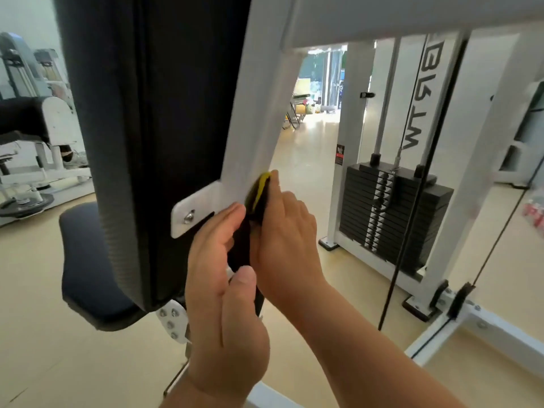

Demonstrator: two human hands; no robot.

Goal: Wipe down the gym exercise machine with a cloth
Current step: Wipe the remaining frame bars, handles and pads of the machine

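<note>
A white gym machine frame (262, 119) rises beside its black back pad (164, 119) and black seat (85, 260). A black cloth with a yellow edge (256, 193) lies against the slanted white post, low down near the pad's mounting bracket (200, 207). My right hand (285, 240) presses the cloth onto the post, fingers along it. My left hand (217, 275) holds the cloth's lower hanging part between fingers and thumb. Most of the cloth is hidden between my two hands.
The black weight stack (391, 213) with guide rods and a cable stands right of the post inside the white frame. Other white machines (38, 128) stand at the left on the beige floor (303, 160). A doorway lies beyond.
</note>
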